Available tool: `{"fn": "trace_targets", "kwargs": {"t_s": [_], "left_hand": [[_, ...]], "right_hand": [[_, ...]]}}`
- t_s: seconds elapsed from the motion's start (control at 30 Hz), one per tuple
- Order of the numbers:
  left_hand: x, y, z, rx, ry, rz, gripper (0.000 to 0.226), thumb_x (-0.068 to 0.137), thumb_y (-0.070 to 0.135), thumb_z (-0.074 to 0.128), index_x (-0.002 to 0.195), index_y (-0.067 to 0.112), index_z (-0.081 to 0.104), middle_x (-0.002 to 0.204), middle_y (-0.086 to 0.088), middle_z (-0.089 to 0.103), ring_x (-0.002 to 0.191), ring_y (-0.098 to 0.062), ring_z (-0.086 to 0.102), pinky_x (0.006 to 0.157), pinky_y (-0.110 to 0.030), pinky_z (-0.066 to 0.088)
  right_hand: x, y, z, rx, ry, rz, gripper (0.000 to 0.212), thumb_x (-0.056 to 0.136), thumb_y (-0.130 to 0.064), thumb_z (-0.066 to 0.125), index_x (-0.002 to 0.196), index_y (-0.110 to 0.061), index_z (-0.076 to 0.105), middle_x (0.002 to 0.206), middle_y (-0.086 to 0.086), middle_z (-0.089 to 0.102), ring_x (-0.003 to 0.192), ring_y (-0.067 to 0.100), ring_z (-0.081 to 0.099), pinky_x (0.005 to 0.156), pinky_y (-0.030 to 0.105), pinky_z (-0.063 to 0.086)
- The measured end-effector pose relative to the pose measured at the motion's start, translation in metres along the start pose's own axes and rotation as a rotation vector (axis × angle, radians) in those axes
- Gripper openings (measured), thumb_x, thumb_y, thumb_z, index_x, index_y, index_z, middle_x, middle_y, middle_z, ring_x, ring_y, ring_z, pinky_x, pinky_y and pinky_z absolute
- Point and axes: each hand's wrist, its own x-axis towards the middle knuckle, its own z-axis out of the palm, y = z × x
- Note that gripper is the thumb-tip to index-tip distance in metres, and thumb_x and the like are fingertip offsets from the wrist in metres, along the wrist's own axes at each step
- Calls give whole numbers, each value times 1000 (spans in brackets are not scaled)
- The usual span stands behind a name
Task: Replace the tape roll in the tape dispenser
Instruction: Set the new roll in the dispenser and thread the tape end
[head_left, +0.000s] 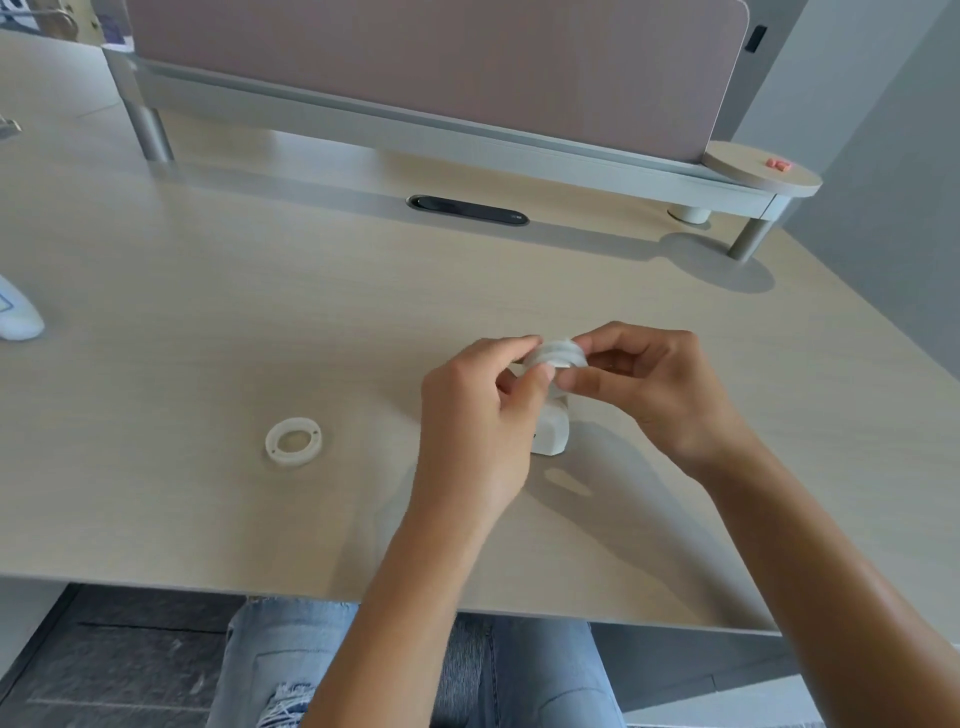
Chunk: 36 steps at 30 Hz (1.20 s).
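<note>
1. My left hand (480, 415) and right hand (657, 387) meet above the desk (260, 312), a little right of its middle, with both forearms reaching in from the near edge.
2. Between them I hold a white roll (556, 353), tilted so its ribbed rim faces up toward me.
3. My left thumb and curled fingers pinch the roll's left side; the thumb tip lies on its lower edge.
4. My right thumb and forefinger pinch its right side, the other right fingers folded loosely behind.
5. Just under the roll, partly hidden by my left hand, stands the white dispenser (551, 431) on the desk. I cannot tell whether the roll touches it.
6. A second white ring (293, 441) lies flat on the desk to the left of my hands, well apart from them, with the wood showing through its hole.
7. At the far left edge a white object (18, 317) lies on the desk, cut off by the frame.
8. A dark oval slot (467, 210) sits in the desk beyond my hands, in front of a raised shelf (415, 130) that carries a pink-grey screen (441, 67).
9. At the shelf's right end a round wooden disc (753, 169) holds a small pink thing (777, 164).
10. Below the near edge my knees show in torn light jeans (291, 675).
</note>
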Motion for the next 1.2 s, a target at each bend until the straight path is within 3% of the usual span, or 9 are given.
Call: {"fn": "trace_targets", "kwargs": {"t_s": [0.07,0.17,0.23,0.4,0.73,0.87,1.0,1.13,1.2], "left_hand": [[5,-1,0,-115,-68,-65,20,94,22,73,112,16,80,94,6,82,80,-16,75,77,-31,60],[7,0,-4,-271,-167,-132,10,94,17,74,94,24,81,67,17,75,62,1,67,64,-16,53],[8,0,-4,-364,-196,-193,7,93,16,75,92,18,82,57,18,69,56,2,61,61,-8,46],[9,-1,-3,-484,-182,-297,9,88,17,79,92,12,85,57,10,65,59,-11,56,63,-17,50],[6,3,-2,-579,-138,-406,13,78,22,82,83,11,84,58,3,65,62,-17,55,68,-30,50],[-1,7,-2,-456,-85,-358,11,93,20,74,93,16,84,63,7,70,61,-10,62,69,-23,54],[-20,3,-4,-221,59,-178,31,99,26,65,127,17,72,104,-1,81,91,-11,77,84,-20,56],[-44,-6,-2,110,172,76,24,94,12,66,117,11,75,105,1,76,78,-7,65,76,-10,49],[-50,-13,0,184,137,75,27,94,10,67,120,9,73,112,-1,73,81,-11,64,82,-20,52]], "right_hand": [[0,-1,-3,51,-26,2,33,71,-16,86,98,1,77,98,20,81,92,32,80,88,37,61],[-1,-2,-9,111,-71,8,29,73,-12,84,96,3,77,93,15,82,89,28,79,87,34,60],[-2,0,-11,169,-95,24,27,72,-12,85,94,1,77,91,12,82,89,29,79,87,34,60],[-4,6,-10,232,-116,32,27,69,-16,86,91,-3,79,91,13,82,89,32,77,88,40,59],[-5,7,-9,249,-141,20,26,68,-23,89,89,-11,83,92,14,82,90,37,74,90,47,59],[-5,3,-8,211,-105,12,23,74,-14,84,93,-2,79,92,11,83,85,26,76,80,34,59],[-6,-2,-2,-32,11,6,20,83,-16,85,96,-3,77,91,16,80,77,19,71,76,33,57],[-9,-4,8,-216,45,-30,16,83,-21,87,95,-14,78,87,0,80,78,21,74,73,32,59],[-9,-6,11,-292,42,-41,14,83,-21,86,94,-17,79,84,-6,79,74,11,71,71,25,56]]}}
